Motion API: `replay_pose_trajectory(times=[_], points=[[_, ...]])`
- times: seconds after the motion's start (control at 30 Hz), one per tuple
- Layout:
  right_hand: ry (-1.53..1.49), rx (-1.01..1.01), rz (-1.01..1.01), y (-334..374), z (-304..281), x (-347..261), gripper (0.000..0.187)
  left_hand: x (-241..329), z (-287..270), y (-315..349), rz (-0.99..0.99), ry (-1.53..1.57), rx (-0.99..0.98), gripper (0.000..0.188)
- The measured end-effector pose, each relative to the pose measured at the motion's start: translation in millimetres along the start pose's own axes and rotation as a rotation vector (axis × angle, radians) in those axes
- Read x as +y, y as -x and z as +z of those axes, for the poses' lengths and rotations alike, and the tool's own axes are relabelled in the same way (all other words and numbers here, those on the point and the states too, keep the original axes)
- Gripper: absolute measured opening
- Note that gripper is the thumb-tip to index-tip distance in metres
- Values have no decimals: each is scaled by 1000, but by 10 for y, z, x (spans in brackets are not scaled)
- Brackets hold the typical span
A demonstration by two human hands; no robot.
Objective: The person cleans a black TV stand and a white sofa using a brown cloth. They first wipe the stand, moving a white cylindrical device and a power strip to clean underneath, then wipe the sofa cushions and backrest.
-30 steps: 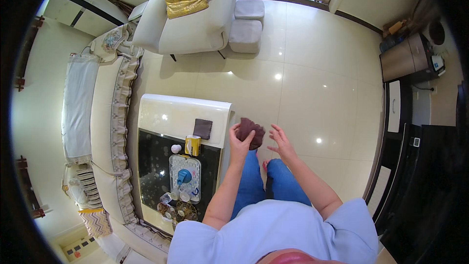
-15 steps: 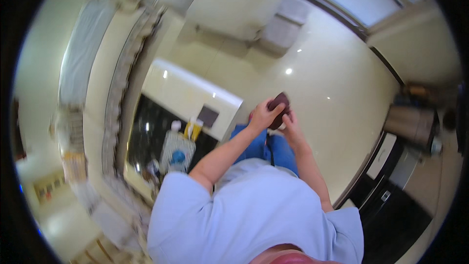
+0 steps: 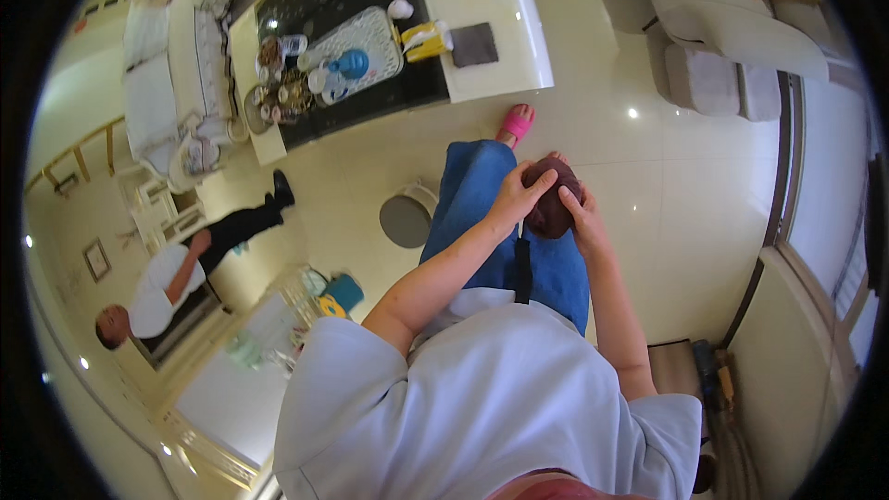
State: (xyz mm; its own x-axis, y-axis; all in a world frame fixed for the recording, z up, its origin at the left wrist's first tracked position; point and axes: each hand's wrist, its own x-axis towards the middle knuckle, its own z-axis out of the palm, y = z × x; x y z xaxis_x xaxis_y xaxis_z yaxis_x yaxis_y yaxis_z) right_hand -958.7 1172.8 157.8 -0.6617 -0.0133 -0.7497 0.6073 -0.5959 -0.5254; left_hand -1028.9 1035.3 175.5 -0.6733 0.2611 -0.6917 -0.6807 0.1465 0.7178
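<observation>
A dark maroon cloth-like bundle [image 3: 550, 207], rounded and soft-looking, is held in front of my jeans with both hands. My left hand [image 3: 520, 191] grips its left side, the thumb laid over the top. Around its right edge closes my right hand [image 3: 585, 218], thumb also on top and fingers partly hidden behind. Just what kind of cloth article it is cannot be made out. Below it a black strap [image 3: 523, 268] hangs over my jeans [image 3: 463, 222].
A black-and-white coffee table [image 3: 500, 0] ahead to the left bears a patterned tray [image 3: 384, 32], a yellow tissue pack [image 3: 426, 41] and a dark square mat [image 3: 475, 44]. A round grey stool [image 3: 406, 220] stands left of my legs. Far left is another person [image 3: 167, 292].
My view and body have swung to the right, so the table now lies further ahead and the stool and another person appear. Both hands still hold the maroon bundle, which now looks rounder.
</observation>
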Motion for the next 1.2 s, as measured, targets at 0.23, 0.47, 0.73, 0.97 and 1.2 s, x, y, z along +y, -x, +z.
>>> replay_pose_trajectory(times=[0.23,0.47,0.73,0.97,1.2], points=[[181,59,62,-264,460,201,53,-467,-477,106,-4,410,114,44],[322,122,-289,-653,833,555,49,-28,-836,156,92,422,211,47],[-278,148,-214,-23,751,-544,63,879,-167,-350,419,-305,-24,38],[-893,87,-429,-19,-507,-1072,53,923,1479,-579,721,-761,-489,45],[-1054,226,-490,281,-2308,-1714,38,823,3326,-936,716,-815,-795,41]])
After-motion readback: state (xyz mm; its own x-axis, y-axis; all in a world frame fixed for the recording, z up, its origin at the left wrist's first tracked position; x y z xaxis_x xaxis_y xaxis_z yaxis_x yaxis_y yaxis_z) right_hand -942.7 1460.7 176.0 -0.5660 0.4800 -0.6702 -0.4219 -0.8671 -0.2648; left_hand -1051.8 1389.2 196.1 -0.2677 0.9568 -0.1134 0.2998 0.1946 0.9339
